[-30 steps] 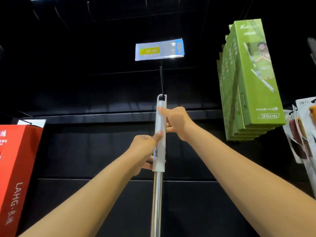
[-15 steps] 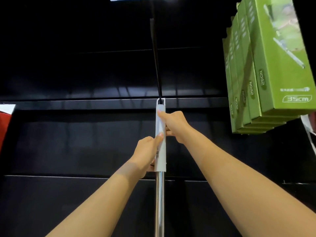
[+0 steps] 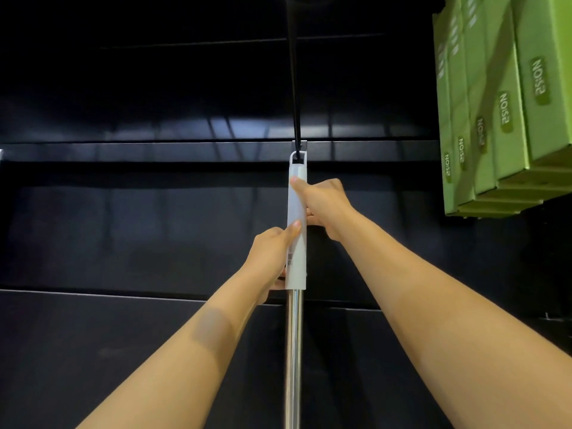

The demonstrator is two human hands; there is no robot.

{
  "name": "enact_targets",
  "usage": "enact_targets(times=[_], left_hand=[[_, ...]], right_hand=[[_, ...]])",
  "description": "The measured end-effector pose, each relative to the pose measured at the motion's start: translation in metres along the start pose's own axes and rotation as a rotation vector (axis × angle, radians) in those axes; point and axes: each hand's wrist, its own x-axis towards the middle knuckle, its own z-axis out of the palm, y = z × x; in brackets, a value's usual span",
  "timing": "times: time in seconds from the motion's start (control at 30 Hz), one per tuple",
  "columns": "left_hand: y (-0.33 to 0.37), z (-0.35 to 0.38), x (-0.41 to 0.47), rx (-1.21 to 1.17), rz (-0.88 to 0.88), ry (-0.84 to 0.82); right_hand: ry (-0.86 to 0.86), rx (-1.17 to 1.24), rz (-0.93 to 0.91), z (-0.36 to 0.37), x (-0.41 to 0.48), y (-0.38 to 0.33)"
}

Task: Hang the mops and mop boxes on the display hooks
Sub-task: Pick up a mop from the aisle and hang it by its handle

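Observation:
A mop handle (image 3: 296, 252) with a white plastic grip and a shiny metal pole (image 3: 293, 351) stands upright at the centre. The loop at its top end sits on a long black display hook (image 3: 293, 88) that sticks out from the dark wall. My right hand (image 3: 325, 205) grips the white part high up, thumb pressed on its front. My left hand (image 3: 272, 255) grips the same white part lower down. The mop head is out of view below. Several green mop boxes (image 3: 507, 113) hang on a hook at the upper right.
The black slatted display wall (image 3: 154, 212) fills the background, with horizontal rails. The green boxes hang close to the right of the mop handle, at about arm's length from my right hand.
The mop's loop has slid further back along the black hook toward the wall. The view has moved closer and lower; the price tag and the red box have left the frame.

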Motion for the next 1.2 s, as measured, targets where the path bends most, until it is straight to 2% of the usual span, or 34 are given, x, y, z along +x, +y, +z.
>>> enact_targets(times=[0.33, 0.47, 0.53, 0.63, 0.73, 0.83, 1.07, 1.2], left_hand=[[-0.008, -0.002, 0.007, 0.003, 0.004, 0.021], [-0.008, -0.009, 0.002, 0.017, -0.052, 0.061], [-0.01, -0.019, -0.003, 0.076, -0.046, 0.093], [-0.015, -0.038, -0.012, 0.194, 0.027, 0.156], [-0.02, -0.055, -0.027, 0.461, 0.114, 0.183], [-0.024, -0.064, -0.047, 0.722, 0.121, 0.146], [-0.045, -0.042, -0.104, 0.952, 0.292, 0.028], [-0.062, -0.016, -0.141, 0.999, 0.391, -0.074]], right_hand=[[0.032, -0.058, -0.009, 0.007, 0.0, 0.004], [0.048, -0.1, 0.025, 0.003, -0.02, 0.013], [0.06, -0.221, 0.017, -0.007, -0.037, 0.02], [0.076, -0.525, 0.005, -0.032, -0.067, 0.025], [0.05, -0.902, 0.058, -0.058, -0.104, 0.017], [0.072, -1.196, 0.198, -0.078, -0.144, 0.004], [0.125, -1.47, 0.468, -0.116, -0.246, -0.016], [0.153, -1.544, 0.587, -0.137, -0.314, -0.023]])
